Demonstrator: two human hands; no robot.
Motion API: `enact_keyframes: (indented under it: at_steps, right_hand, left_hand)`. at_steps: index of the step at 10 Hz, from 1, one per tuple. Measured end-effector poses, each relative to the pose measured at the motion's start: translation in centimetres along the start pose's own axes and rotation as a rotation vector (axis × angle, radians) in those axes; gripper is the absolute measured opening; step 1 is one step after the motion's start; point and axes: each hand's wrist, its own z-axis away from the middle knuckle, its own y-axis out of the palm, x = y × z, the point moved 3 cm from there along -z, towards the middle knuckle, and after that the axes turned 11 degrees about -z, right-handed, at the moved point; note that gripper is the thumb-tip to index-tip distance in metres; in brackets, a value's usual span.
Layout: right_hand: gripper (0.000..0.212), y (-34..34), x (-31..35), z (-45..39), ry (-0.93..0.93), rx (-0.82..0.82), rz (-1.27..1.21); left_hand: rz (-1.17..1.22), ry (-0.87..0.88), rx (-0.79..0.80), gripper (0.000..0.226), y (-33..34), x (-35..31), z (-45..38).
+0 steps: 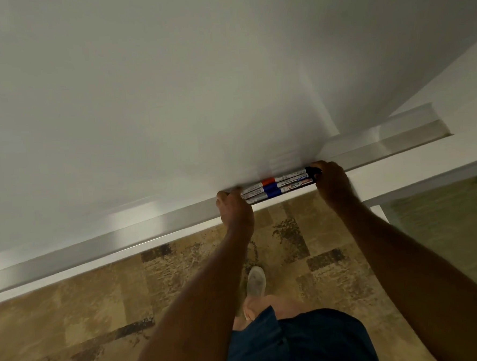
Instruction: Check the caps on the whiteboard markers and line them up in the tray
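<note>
A bundle of whiteboard markers (276, 185) lies side by side in the metal tray (101, 246) under the whiteboard (170, 86). Their barrels are white with print; one has an orange-red band, two have blue bands, and black caps show at the right end. My left hand (235, 208) curls its fingers over the markers' left ends and hides them. My right hand (334, 183) wraps round the black-capped right ends. The bundle sits squeezed between the two hands, parallel to the tray.
The tray runs diagonally from lower left to upper right, bare on both sides of the markers. Below it is a patterned brown floor (86, 315) with my foot in a light shoe (256, 281). A white frame and a glass panel (444, 223) stand at the right.
</note>
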Motion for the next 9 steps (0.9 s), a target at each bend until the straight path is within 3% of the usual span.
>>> enact_keyframes:
  at_steps: [4, 5, 7, 9]
  right_hand:
    - [0.032, 0.4, -0.6, 0.1, 0.01, 0.021, 0.067]
    - [0.035, 0.5, -0.6, 0.5, 0.011, 0.046, 0.048]
    - [0.061, 1.1, 0.0, 5.3, -0.053, 0.039, 0.099]
    - [0.066, 2.4, -0.9, 10.3, -0.049, 0.061, 0.187]
  left_hand:
    - [-0.06, 0.043, 0.007, 0.034, -0.3, 0.3, -0.5]
    - [-0.022, 0.096, 0.002, 0.032, -1.0, 0.8, -0.5]
    - [-0.184, 0.241, 0.005, 0.035, -2.2, 2.2, 1.5]
    - [-0.359, 0.441, -0.095, 0.047, -3.1, 5.4, 4.3]
